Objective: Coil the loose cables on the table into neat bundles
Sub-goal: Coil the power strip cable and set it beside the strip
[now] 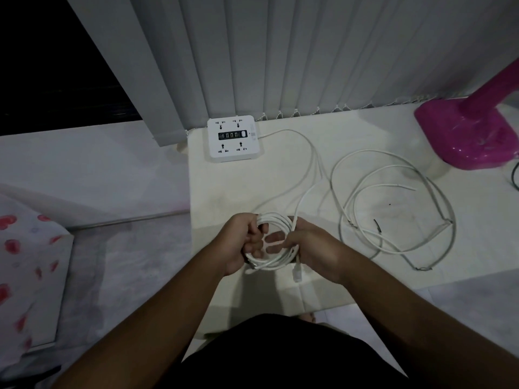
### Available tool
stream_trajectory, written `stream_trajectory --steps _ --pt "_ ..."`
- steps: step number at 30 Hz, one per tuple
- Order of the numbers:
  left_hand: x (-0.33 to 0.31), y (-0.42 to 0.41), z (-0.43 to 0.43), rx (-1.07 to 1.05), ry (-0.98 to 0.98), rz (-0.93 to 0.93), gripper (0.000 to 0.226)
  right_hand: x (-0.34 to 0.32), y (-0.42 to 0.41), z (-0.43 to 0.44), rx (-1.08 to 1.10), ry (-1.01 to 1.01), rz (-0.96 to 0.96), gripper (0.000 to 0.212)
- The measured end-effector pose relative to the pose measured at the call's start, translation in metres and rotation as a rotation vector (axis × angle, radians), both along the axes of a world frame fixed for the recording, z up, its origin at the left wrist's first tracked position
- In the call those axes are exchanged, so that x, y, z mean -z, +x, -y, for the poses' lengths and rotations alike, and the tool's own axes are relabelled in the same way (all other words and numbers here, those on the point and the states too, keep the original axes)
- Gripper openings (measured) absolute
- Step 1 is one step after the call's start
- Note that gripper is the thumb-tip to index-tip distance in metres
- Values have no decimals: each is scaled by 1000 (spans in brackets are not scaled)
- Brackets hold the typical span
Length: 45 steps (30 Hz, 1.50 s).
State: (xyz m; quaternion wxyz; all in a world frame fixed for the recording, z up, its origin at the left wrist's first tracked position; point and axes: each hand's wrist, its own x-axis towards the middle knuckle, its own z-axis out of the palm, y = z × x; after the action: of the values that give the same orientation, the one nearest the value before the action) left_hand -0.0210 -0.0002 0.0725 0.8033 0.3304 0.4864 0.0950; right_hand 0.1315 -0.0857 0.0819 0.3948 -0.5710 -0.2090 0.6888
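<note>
A white cable coil [273, 220] hangs between both hands above the near part of the white table [224, 186]. My left hand [238, 242] grips the coil's left side, fingers curled through the loops. My right hand [309, 245] grips the right side, where a strand crosses the coil and ends in a white plug [297, 273] hanging below. The cable's free length runs up to a white power strip [235, 139] at the table's back. A second loose white cable [393, 209] lies in wide irregular loops on the table's right half.
A magenta fan base [466, 130] stands at the back right corner. Grey vertical blinds [309, 51] hang behind the table. A floral-print cushion [25, 262] lies on the floor at the left. A dark cord [514, 175] shows at the right edge.
</note>
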Motion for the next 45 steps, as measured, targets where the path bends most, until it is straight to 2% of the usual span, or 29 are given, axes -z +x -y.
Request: stream_trajectory --steps 3,5,9,10,12,15,17,20,22,24,26,28,32,34,38,40,42,45 --pt "4 -3 -6 60 8 -14 21 2 1 1 24 -60 -69 44" --pt "6 0 -7 50 47 -25 22 4 -2 0 145 -83 -83 42" --pt "11 3 -6 -89 271 -289 38 5 -11 -4 454 -118 -203 34" --pt "13 1 -4 -136 250 -321 44 5 -13 -4 514 -121 -232 34" --pt "14 -2 5 -106 56 -261 47 4 -18 -5 603 -109 -276 35" --pt "10 1 19 -85 -206 -116 23 5 -30 -7 654 -100 -296 34" --pt "7 5 20 -184 -193 -137 18 6 -39 -8 644 -124 -205 30" --pt "9 -1 13 -297 15 -352 22 8 -45 -9 683 -132 -135 26" --pt "8 -12 7 -161 -90 -303 36 8 -43 -11 718 -131 -176 23" --pt "7 -22 7 182 -201 -231 66 9 -40 -12 758 -120 -271 20" --pt "12 -20 13 377 -174 -232 86 11 -40 -13 788 -103 -346 21" --pt "18 -10 18 293 -96 -255 78 13 -42 -16 797 -129 -306 21" --pt "29 2 19 -63 -39 -181 41 19 -41 -18 655 -256 77 16" --pt "34 7 20 -140 4 -207 34 21 -43 -15 582 -297 119 9" --pt "39 16 20 -317 2 -231 29 24 -46 -7 409 -383 216 10" --pt "41 20 17 -368 9 -229 16 27 -46 -2 369 -424 202 12" --pt "42 25 15 -391 30 -194 6 31 -41 0 395 -409 91 24" --pt "37 36 8 -347 162 -213 8 29 -20 -6 462 -257 -92 45"
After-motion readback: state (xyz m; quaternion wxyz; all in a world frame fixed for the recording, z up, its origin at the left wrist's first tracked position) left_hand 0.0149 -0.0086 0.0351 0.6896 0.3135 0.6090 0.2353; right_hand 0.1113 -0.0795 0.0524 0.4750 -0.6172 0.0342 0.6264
